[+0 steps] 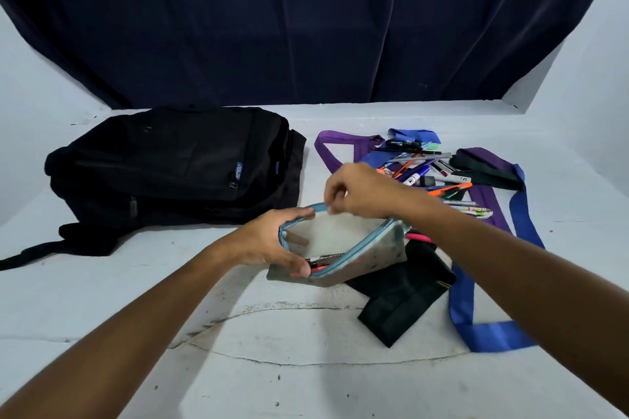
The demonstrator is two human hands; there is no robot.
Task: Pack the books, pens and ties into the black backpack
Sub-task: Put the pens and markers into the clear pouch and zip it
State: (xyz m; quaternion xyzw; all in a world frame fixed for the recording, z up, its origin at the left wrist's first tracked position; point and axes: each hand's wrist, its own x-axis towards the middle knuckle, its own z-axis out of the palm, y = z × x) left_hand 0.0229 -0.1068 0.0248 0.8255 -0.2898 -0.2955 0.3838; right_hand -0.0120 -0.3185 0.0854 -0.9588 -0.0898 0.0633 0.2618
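Note:
A clear pencil pouch (347, 241) with a light blue zipper edge sits open in the middle of the white surface, a few pens inside it. My left hand (269, 241) grips its left end. My right hand (360, 194) pinches the far zipper edge at the top. The black backpack (177, 163) lies flat at the back left, zipped. A heap of loose pens and markers (429, 177) lies at the back right among purple (343, 146), blue (463, 299) and black ties (401, 296). No books are in view.
A dark curtain (306, 20) hangs behind the surface. A backpack strap (30, 255) trails toward the left edge. White walls (585, 61) stand at both sides.

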